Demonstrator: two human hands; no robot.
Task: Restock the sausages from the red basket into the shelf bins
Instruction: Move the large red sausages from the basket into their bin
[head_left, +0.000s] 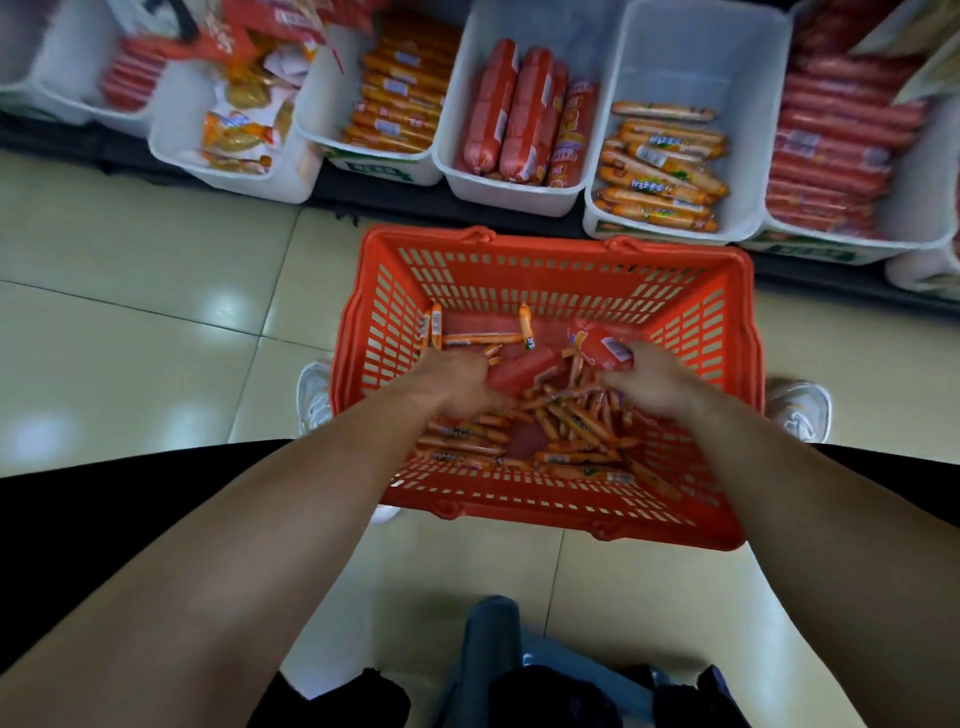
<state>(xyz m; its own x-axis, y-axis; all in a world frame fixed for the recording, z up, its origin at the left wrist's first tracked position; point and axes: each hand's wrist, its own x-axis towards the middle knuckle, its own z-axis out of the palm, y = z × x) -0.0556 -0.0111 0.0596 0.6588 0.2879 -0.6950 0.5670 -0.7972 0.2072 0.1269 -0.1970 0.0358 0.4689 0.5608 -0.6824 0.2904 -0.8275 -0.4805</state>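
Clearly the red basket (545, 525) sits on the tiled floor (156, 312) just in front of the white shelf bins so that stock can go straight from one to the other, and the person stands right over it with both arms reaching down inside. A loose heap of thin orange sausages (571, 415) covers the basket's bottom, with a few fatter red ones lying among them.

The left hand (457, 384) is down in the heap with its fingers curled; it appears to grip one end of a fat red sausage (522, 370), though blur softens the detail. The right hand (654, 384) is curled round a labelled red sausage (602, 345), lifted slightly above the pile.

Taking the big ones first makes sense, I judge: they match the bin of thick red sausages (509, 200) directly ahead, and clearing them frees the small ones beneath. The half-filled bin (701, 62) beside it already holds matching orange sticks and has plenty of bare room at the back for the rest
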